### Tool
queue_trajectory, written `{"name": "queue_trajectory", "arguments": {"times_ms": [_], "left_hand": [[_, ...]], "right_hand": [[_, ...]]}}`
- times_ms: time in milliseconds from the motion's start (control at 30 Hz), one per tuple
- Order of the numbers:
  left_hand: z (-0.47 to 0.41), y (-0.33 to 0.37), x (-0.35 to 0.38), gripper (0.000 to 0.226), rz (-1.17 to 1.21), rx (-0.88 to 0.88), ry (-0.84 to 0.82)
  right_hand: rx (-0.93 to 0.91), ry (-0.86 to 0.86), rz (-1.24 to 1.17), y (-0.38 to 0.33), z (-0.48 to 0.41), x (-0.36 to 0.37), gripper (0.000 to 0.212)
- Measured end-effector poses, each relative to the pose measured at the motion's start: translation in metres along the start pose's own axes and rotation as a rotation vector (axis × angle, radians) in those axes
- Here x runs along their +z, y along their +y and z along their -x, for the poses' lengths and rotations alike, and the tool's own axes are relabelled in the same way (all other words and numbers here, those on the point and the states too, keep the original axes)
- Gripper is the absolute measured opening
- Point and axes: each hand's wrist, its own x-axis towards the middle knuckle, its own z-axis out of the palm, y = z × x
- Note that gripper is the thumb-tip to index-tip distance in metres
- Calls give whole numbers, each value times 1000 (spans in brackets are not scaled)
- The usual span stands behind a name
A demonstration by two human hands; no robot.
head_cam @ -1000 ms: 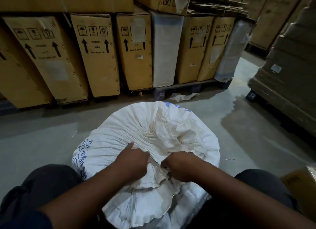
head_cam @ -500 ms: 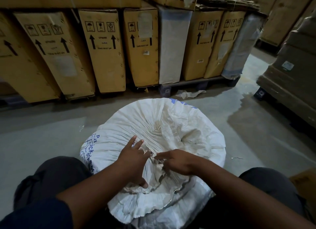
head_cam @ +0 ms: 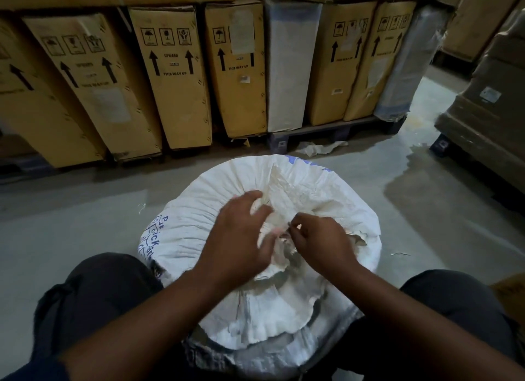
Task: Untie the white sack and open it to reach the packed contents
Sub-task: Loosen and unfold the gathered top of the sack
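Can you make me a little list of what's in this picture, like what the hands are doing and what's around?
place: a storeroom with a grey floor
sack: white sack, top gathered and not open yet
left hand: left hand spread on the gathered top
right hand: right hand pinching at the gathers
contents: hidden
behind: tall cardboard boxes with up arrows
litter: crumpled scrap by a pallet

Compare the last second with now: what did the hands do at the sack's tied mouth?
The left hand went from a fist pressed on the gathered cloth to spread fingers, reaching further over the pleats. The right hand kept to the same spot and now pinches something thin at the gathered neck; whether it is the tie cannot be told. The white sack is still closed and has not moved between the knees; the cardboard boxes behind are unchanged.
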Motion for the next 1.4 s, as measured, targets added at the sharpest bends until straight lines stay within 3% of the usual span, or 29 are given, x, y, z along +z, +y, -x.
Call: {"name": "queue_trajectory", "arguments": {"times_ms": [33, 100, 133, 200, 267, 367, 500, 600, 667, 733, 800, 867, 933, 1000, 1133, 1267, 1400], "left_hand": [[4, 13, 0, 33, 10, 124, 39], [15, 27, 6, 18, -22, 367, -17], [22, 25, 12, 14, -60, 426, -106], [36, 8, 29, 29, -176, 395, -307], [43, -8, 37, 55, -251, 261, -444], [30, -23, 30, 76, -310, -44, -461], [14, -48, 26, 105, -280, -458, -506], [-2, -70, 28, 109, -221, -710, -417], [-10, -70, 26, 88, -274, -682, -361], [-13, -56, 22, 51, -308, -454, -235], [-13, -33, 22, 25, -264, -182, -187], [-13, -11, 25, 20, -192, 48, -284], [-15, -10, 34, 28, -141, 111, -452], [-23, -23, 40, 43, -164, 63, -554], [-40, -50, 39, 56, -363, -92, -598], [-48, -73, 30, 115, -517, -275, -720], [-49, -93, 25, 125, -619, -312, -689]], "right_hand": [[19, -36, -179, -4, -4, 1, 16], [7, -150, -444, -9, -8, 0, 57], [-9, -184, -477, -11, -7, -1, 74], [-46, -188, -464, -10, -3, -1, 84], [-66, -109, -432, 1, 1, 0, 69], [-169, -91, -211, 23, 7, 2, 42], [-166, -276, -169, 27, 13, 1, 81], [-225, -402, -76, 26, 12, 7, 84], [-284, -540, 75, 30, 9, 17, 75], [-279, -621, 160, 32, 6, 24, 67], [-318, -590, 197, 30, 2, 28, 54], [-394, -518, 226, 27, -2, 30, 34], [-458, -470, 216, 23, -4, 28, 20], [-439, -494, 178, 19, -2, 22, 4], [-300, -626, 184, 14, 1, 5, 15], [-306, -740, 228, 3, 3, -18, 15], [-298, -937, 236, -9, 10, -38, 20]]}}
